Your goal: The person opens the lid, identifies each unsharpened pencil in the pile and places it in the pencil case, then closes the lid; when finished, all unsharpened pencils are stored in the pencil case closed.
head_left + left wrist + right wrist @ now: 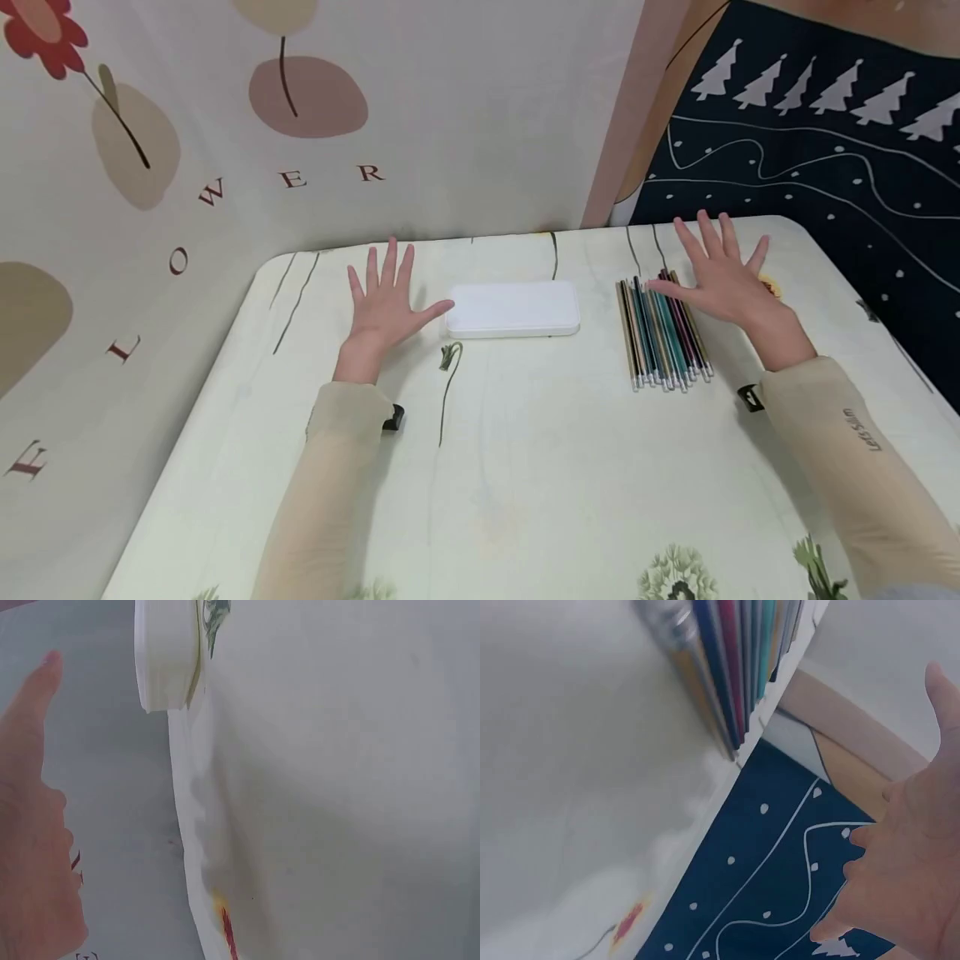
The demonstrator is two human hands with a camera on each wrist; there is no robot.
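Note:
Fingers spread wide, my left hand [381, 312] is held over the table just left of a white rectangular case [513, 309]; the thumb tip overlaps the case's left end in the head view. In the left wrist view, the case [166, 656] lies beyond the thumb. My right hand [722, 279] is spread too, beside a row of pencils [663, 333] in several colours, and its thumb overlaps their upper ends in the head view. The pencils [739, 667] lie side by side at the top of the right wrist view. Neither hand holds anything.
A pale cloth with printed plants covers the table [510, 467]. Behind it hangs a light curtain [480, 125] with flower prints and letters. Dark fabric [825, 167] with white trees hangs at the right. Black wrist straps [750, 397] show under the beige sleeves [847, 450].

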